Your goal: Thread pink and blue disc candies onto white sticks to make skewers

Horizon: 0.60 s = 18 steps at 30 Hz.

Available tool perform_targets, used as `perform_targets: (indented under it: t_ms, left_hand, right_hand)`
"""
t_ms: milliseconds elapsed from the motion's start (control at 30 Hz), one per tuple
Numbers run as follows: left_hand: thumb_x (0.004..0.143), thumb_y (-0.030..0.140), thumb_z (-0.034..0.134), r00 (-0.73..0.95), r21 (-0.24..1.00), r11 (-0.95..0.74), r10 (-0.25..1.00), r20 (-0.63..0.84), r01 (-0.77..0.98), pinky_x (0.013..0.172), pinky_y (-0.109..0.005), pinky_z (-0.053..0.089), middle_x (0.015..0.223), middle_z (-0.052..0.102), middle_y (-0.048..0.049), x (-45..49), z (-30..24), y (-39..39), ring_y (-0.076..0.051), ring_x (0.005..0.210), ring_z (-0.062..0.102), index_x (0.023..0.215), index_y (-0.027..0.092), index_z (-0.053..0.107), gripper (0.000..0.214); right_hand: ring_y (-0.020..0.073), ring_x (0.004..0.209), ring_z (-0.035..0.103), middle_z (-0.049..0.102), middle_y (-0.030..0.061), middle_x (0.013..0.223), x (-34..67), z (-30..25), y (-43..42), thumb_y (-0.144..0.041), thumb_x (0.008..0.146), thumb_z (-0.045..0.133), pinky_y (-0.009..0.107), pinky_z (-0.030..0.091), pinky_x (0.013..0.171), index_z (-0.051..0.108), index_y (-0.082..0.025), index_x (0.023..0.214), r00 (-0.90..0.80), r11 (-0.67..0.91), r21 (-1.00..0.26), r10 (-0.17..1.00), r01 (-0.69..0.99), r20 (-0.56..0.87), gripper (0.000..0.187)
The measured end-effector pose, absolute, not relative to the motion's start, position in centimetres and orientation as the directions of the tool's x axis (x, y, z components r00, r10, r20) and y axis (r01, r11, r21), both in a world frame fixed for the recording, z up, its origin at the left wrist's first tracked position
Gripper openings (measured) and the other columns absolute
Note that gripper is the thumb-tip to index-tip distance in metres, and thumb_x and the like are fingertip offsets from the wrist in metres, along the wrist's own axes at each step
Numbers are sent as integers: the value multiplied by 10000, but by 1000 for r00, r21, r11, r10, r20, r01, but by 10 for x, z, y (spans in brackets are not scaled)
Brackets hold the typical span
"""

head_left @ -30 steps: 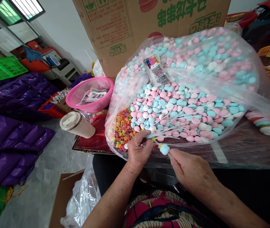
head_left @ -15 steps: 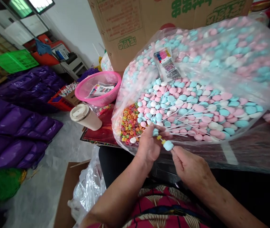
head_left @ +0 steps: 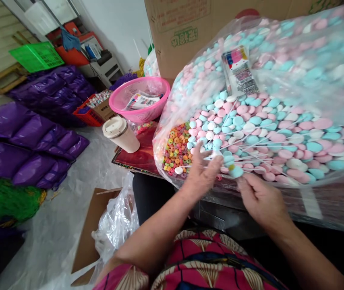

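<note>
My right hand (head_left: 261, 197) is closed on a candy skewer (head_left: 236, 172), a stick threaded with blue marshmallows and a yellow ring. My left hand (head_left: 202, 173) is just left of it, fingers apart over the near edge of the candy pile. A white piece shows by its fingertips; whether they touch it I cannot tell. Pink, blue and white marshmallows (head_left: 276, 137) lie loose in a large clear plastic bag (head_left: 268, 80). Several white sticks (head_left: 250, 160) rest on them. Small coloured candy rings (head_left: 178, 145) are heaped at the left of the pile.
A printed packet (head_left: 239, 72) lies on the bag. To the left are a pink basket (head_left: 120, 108) holding packets and a lidded cup (head_left: 123, 137) at the table edge. A cardboard box (head_left: 187, 40) stands behind. Purple bundles (head_left: 36, 141) and an open carton (head_left: 87, 241) are on the floor.
My left hand has come off the skewer's upper end and spread its fingers. The skewer stays in my right hand, pointing up toward the pile. The whole view has shifted slightly.
</note>
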<state>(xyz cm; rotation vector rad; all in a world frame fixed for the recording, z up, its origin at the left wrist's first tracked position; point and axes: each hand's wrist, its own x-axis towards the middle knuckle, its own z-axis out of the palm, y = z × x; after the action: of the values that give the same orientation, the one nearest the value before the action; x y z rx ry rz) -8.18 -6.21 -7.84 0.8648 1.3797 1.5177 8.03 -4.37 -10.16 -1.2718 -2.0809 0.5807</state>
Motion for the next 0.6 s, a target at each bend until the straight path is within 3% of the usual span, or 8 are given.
perform_targets:
  t_ms: [67, 133, 200, 267, 367, 467, 533, 600]
  left_hand:
    - [778, 322, 601, -446, 926, 115, 893, 62, 359, 754, -293, 465, 929, 628, -39, -120, -76, -65, -157, 783, 574, 1014, 209, 576, 262]
    - [799, 244, 554, -367, 653, 247, 929, 51, 716, 812, -340, 453, 870, 639, -60, -149, -77, -63, -204, 849, 581, 825, 184, 639, 107]
    - [796, 213, 542, -313, 424, 279, 950, 10, 862, 804, -360, 461, 907, 640, -81, -163, -82, -58, -235, 883, 591, 806, 179, 660, 123]
    - [774, 192, 558, -269, 344, 250, 963, 9, 905, 781, -355, 473, 947, 636, -86, -167, -87, -52, -242, 896, 600, 822, 180, 664, 117]
    - [739, 201, 589, -305, 538, 234, 951, 45, 810, 721, -321, 489, 790, 639, -51, -164, -89, -50, -207, 800, 620, 708, 170, 619, 53]
    - [689, 311, 647, -405, 904, 243, 910, -87, 352, 569, -270, 492, 614, 608, -1, -154, -83, -58, -159, 606, 613, 690, 168, 559, 168]
    - [619, 339, 694, -371, 972, 234, 903, -218, -2, 509, -248, 489, 588, 613, 15, -143, -77, -64, -147, 545, 615, 722, 166, 548, 248]
    - [580, 310, 713, -335, 954, 239, 897, -289, -181, 503, -235, 493, 584, 628, 14, -131, -73, -69, -138, 523, 618, 734, 161, 551, 268]
  right_hand:
    - [145, 518, 539, 612, 15, 592, 90, -102, -41, -376, 848, 445, 243, 391, 519, 575, -203, 689, -301, 368, -674, 928, 640, 221, 268]
    - [136, 514, 532, 600, 2, 581, 92, -103, -44, -378, 844, 460, 232, 388, 508, 570, -204, 675, -300, 340, -701, 936, 627, 186, 267]
    - [129, 522, 527, 590, -1, 585, 85, -102, -49, -359, 852, 453, 227, 394, 519, 565, -202, 680, -345, 379, -727, 916, 572, 206, 258]
    - [126, 541, 529, 592, 3, 607, 77, -100, -55, -338, 860, 447, 227, 405, 547, 560, -200, 690, -389, 448, -726, 882, 522, 264, 247]
    - [129, 572, 548, 607, 12, 634, 70, -98, -60, -303, 871, 433, 230, 408, 567, 553, -200, 689, -422, 516, -682, 848, 517, 321, 241]
    - [136, 603, 566, 617, 19, 658, 69, -101, -62, -268, 884, 412, 234, 403, 583, 566, -196, 719, -461, 566, -643, 816, 516, 349, 237]
    - [142, 610, 567, 615, 24, 663, 68, -105, -63, -254, 892, 396, 242, 389, 580, 568, -190, 727, -484, 591, -621, 798, 516, 358, 247]
    - [147, 610, 565, 618, 31, 673, 66, -109, -63, -242, 897, 383, 251, 371, 570, 566, -184, 722, -505, 592, -598, 796, 540, 333, 260]
